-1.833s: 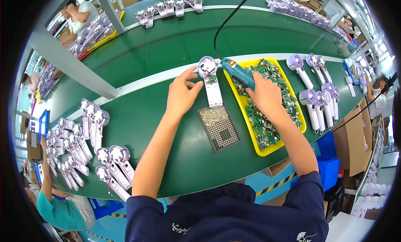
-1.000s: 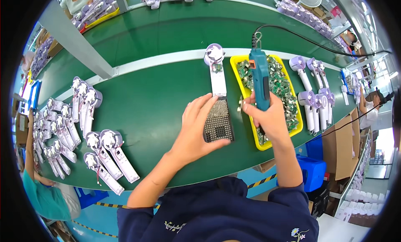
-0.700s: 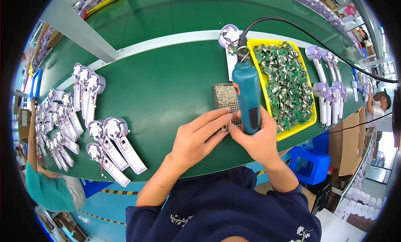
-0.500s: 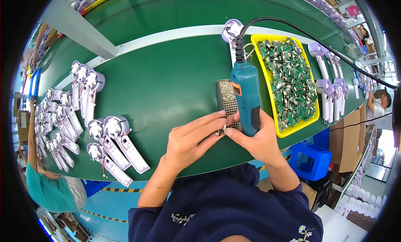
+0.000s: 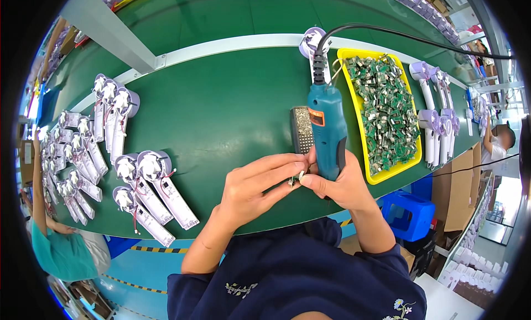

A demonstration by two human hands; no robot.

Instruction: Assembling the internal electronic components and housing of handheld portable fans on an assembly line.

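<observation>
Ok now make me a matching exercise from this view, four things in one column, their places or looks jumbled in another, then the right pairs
1. Power tool
2. Tray
3. Perforated block
4. Left hand

A. On the green table, partly hidden behind the power tool
B. Has a small part at its fingertips
C. Yellow, heaped with circuit boards
D. Gripped in the right hand

Pairs: 1-D, 2-C, 3-A, 4-B.
</observation>
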